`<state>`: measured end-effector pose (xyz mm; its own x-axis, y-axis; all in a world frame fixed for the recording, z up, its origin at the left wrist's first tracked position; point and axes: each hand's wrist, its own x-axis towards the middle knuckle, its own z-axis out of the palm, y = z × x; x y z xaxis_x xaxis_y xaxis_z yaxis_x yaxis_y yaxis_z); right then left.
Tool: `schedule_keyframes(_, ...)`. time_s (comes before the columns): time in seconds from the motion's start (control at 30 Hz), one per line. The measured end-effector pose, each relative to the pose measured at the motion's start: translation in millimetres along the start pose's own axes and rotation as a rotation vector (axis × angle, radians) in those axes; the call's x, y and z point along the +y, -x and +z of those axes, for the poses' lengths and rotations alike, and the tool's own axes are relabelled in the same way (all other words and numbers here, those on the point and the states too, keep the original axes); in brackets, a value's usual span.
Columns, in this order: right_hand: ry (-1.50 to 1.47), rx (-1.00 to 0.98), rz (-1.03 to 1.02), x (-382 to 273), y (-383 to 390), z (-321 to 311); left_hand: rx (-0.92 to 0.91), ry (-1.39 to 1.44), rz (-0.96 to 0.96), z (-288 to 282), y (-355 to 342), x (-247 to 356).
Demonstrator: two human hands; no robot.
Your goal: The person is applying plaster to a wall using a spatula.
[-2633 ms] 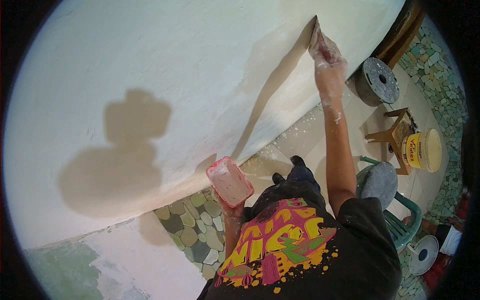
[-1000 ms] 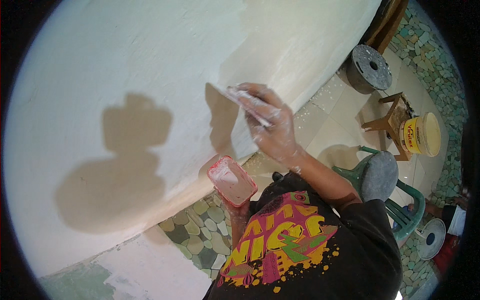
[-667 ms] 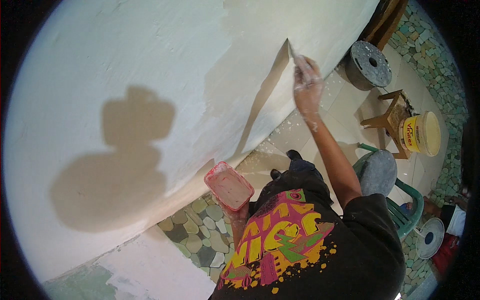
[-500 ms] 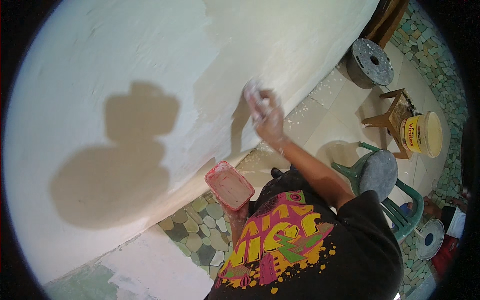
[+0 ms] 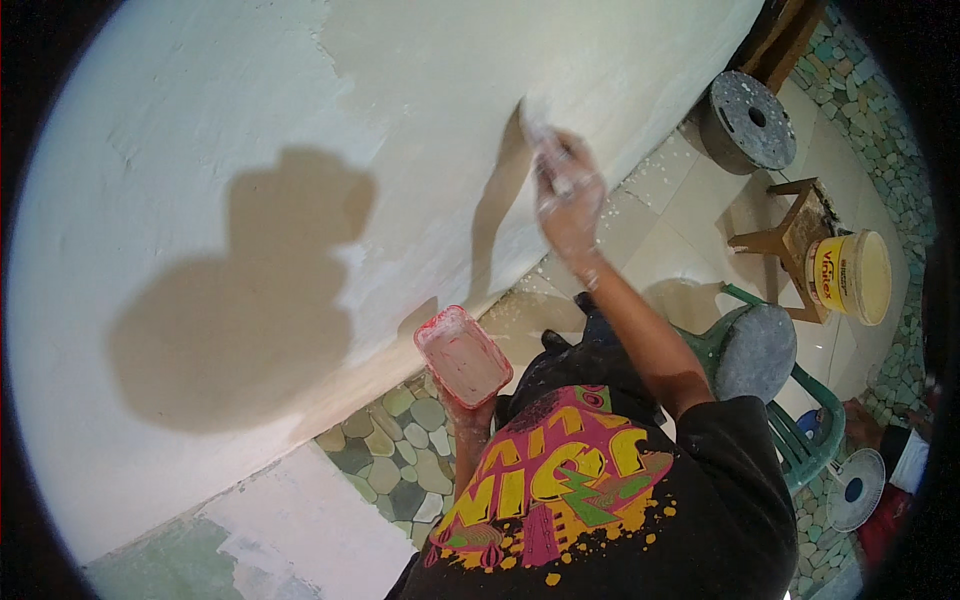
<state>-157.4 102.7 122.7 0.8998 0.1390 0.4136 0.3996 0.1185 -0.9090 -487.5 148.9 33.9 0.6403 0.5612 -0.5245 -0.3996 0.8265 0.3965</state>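
Note:
My right hand (image 5: pixel 570 205), streaked with white, is closed around a white-smeared hand tool (image 5: pixel 538 122); motion blurs it, and its exact kind is unclear. The tool's tip is at the pale wall (image 5: pixel 420 190), within a darker, damp-looking area. Lower down, my left hand (image 5: pixel 472 412) supports a red rectangular plastic tub (image 5: pixel 419 338) from below, its fingers mostly hidden by the tub. A smooth, pinkish-white paste (image 5: pixel 466 362) lies inside the tub, with smears around the rim.
To the right are a round grey container (image 5: pixel 755 120), a wooden stool (image 5: pixel 795 235), a yellow-and-white bucket (image 5: pixel 860 278) and a green plastic chair (image 5: pixel 825 440). Behind the chair are a fan (image 5: pixel 856 490) and part of another person (image 5: pixel 900 455). White specks dot the floor tiles (image 5: pixel 660 215).
My right hand has moved up and slightly right along the wall with the tool. The tub in my left hand has barely shifted. The damp-looking area appears further left as the view moved.

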Motion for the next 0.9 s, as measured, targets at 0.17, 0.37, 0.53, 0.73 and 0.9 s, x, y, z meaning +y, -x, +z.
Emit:
schedule_keyframes(0.17,-0.439,-0.236,0.194,-2,56,17,0.026,0.036,0.002,6,-5,-11)
schedule_keyframes(0.37,-0.063,-0.260,-0.115,-15,2,-19,0.030,0.039,0.016,23,-8,-25)
schedule_keyframes(0.53,0.080,0.046,-0.262,7,-13,12,0.077,0.013,0.069,35,-3,-45)
schedule_keyframes(0.73,-0.003,-0.519,-0.170,-19,43,-2,0.009,0.045,0.061,38,-5,-59)
schedule_keyframes(0.9,-1.080,-0.184,0.484,-30,-3,-16,0.066,0.039,0.065,43,-10,-60)
